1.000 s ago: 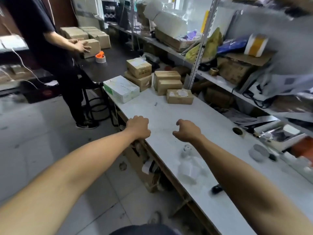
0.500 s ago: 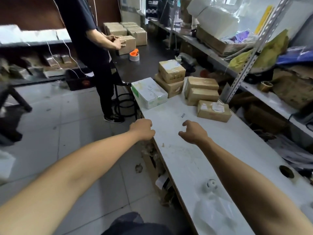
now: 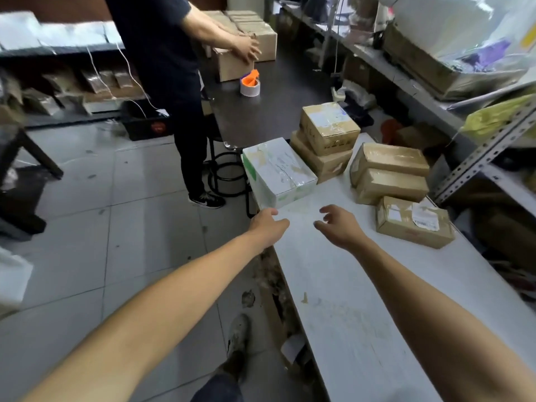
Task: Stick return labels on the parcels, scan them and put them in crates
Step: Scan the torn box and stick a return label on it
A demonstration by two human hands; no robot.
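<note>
Two bare hands reach over the white table [image 3: 333, 285] at frame centre, both holding nothing: the left hand [image 3: 268, 227] loosely curled just below the white parcel [image 3: 278, 172], the right hand [image 3: 339, 226] spread-fingered beside it. Brown parcels [image 3: 388, 172] sit centre-right.

A white parcel [image 3: 278, 171] with green edging sits among brown cardboard parcels [image 3: 390, 173] on the white bench [image 3: 342, 300]; beyond, an orange-cored tape roll [image 3: 250, 84] rests on a dark tabletop [image 3: 278, 108].
</note>
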